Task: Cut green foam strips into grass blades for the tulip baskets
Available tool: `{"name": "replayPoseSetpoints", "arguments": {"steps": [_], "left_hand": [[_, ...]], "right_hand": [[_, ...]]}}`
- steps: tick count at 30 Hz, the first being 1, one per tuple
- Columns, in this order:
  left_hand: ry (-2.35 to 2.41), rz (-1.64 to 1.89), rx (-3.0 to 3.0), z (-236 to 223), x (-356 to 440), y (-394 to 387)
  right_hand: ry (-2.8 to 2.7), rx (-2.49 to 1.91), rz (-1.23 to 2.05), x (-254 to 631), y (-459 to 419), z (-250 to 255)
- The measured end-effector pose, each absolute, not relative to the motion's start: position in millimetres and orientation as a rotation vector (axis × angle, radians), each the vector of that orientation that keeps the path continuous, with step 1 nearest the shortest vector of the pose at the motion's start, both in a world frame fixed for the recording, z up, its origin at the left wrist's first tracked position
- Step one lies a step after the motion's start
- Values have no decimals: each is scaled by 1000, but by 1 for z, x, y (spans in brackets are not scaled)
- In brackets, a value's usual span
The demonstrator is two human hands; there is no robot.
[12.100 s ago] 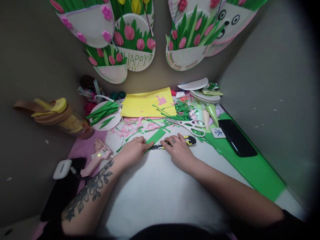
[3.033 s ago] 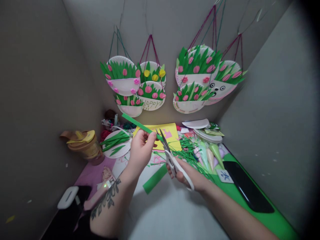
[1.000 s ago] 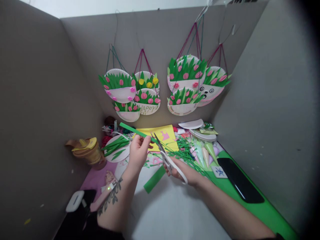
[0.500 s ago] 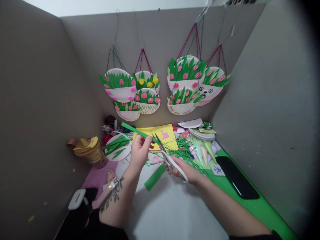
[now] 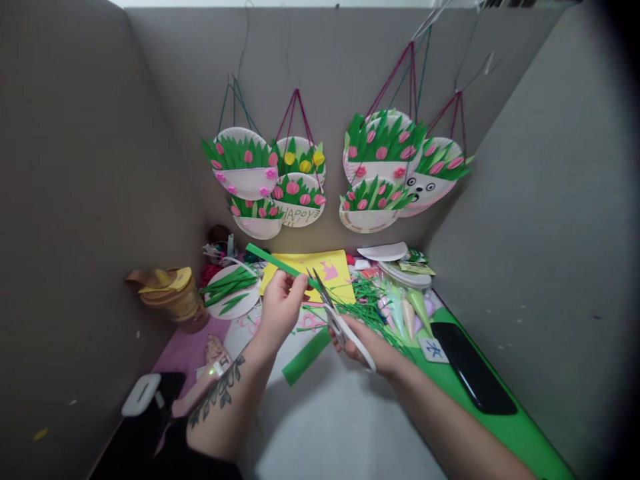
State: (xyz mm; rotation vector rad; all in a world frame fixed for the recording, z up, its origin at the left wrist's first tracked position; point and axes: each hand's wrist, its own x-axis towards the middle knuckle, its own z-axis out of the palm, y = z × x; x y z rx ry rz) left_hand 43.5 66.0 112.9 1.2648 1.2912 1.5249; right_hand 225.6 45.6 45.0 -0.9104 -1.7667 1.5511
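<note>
Between thumb and fingers, my left hand (image 5: 283, 303) pinches a long green paper strip (image 5: 270, 259), which slants up to the left. My right hand (image 5: 363, 340) grips white-handled scissors (image 5: 336, 319) by their loops. The blades are slightly parted and point up at the strip's right end, close to my left fingertips. Under the right hand lies a wider green paper piece (image 5: 306, 357) on the white table surface. Left of my left hand, cut green paper leaves (image 5: 230, 287) rest on a white paper plate (image 5: 243, 308).
Green paper scraps (image 5: 373, 300) are heaped beside a yellow sheet (image 5: 285, 261). Paper-plate baskets (image 5: 383, 170) with paper tulips hang at the back wall. A lidded cup (image 5: 173, 300) stands left; a black phone (image 5: 473, 367) lies right on a green sheet.
The view has shifted slightly. Both hands keep nearly the same pose, with the scissors still at the strip's right end.
</note>
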Motion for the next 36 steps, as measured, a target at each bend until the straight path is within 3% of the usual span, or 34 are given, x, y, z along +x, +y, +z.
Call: {"name": "replayPoseSetpoints", "arguments": {"steps": [36], "left_hand": [[1111, 1488, 1375, 108, 39, 67]], "right_hand": [[-1980, -869, 1380, 240, 48, 42]]}}
